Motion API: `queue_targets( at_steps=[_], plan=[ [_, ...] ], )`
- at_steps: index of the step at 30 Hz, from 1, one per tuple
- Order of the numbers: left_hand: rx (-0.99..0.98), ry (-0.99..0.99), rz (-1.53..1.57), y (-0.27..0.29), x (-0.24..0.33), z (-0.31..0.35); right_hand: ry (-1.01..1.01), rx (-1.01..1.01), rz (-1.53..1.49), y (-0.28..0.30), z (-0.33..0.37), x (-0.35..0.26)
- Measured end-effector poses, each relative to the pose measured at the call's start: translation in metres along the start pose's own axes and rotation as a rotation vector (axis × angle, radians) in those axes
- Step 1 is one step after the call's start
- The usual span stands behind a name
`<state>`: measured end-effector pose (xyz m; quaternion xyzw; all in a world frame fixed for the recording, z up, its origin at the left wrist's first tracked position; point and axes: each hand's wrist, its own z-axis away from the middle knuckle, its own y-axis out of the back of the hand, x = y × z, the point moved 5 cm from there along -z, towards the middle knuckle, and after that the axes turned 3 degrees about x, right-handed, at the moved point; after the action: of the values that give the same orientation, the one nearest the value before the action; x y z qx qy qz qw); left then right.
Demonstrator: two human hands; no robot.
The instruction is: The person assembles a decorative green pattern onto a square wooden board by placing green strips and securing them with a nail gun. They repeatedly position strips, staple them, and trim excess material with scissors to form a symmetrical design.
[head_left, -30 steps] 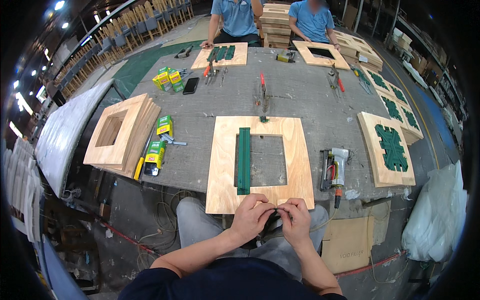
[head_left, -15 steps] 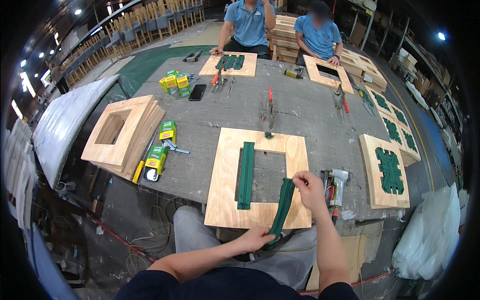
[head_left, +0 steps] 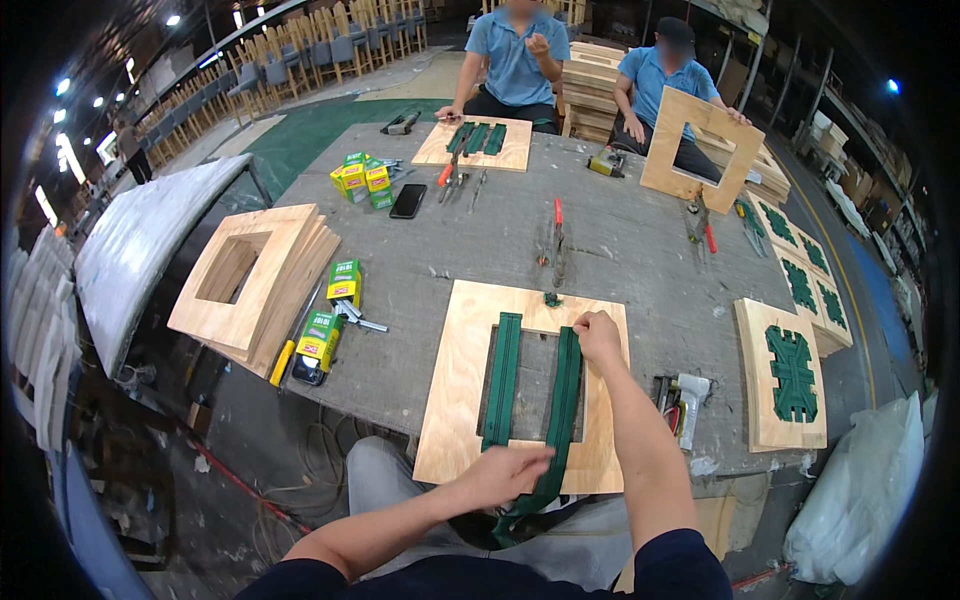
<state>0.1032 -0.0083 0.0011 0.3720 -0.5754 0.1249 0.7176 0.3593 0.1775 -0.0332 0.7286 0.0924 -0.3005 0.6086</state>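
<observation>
Green strap one (head_left: 502,375) is spanning the frame (head_left: 450,370), seemingly fixed, while strap two (head_left: 565,385) is lying alongside, apparently unfastened, near end trailing, right hand (head_left: 598,338) pinching its far end, left hand (head_left: 500,477) blurring, grip indeterminable.

Dark green straps (head_left: 565,385) with lengthwise lines show against a pale tan, wood-grained frame (head_left: 452,380) at the grey tabletop's (head_left: 400,270) near edge; boxes (head_left: 318,338) by its left edge are yellow and green.
</observation>
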Motion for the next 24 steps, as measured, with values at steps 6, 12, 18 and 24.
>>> queue_targets(
  at_steps=[6, 12, 18, 24],
  plan=[
    [0.363, -0.211, -0.584, 0.029, -0.027, -0.131, -0.035, 0.019, -0.010, 0.001, -0.001, -0.005],
    [0.453, -0.167, -0.869, 0.025, -0.052, -0.189, -0.002, -0.031, -0.083, -0.004, -0.013, 0.000],
    [0.475, -0.161, -0.903, 0.017, -0.058, -0.190, -0.281, -0.249, -0.539, -0.004, -0.028, 0.036],
    [0.448, -0.135, -0.881, 0.016, -0.052, -0.193, -0.013, -0.176, -0.281, -0.003, -0.031, 0.026]
  ],
)
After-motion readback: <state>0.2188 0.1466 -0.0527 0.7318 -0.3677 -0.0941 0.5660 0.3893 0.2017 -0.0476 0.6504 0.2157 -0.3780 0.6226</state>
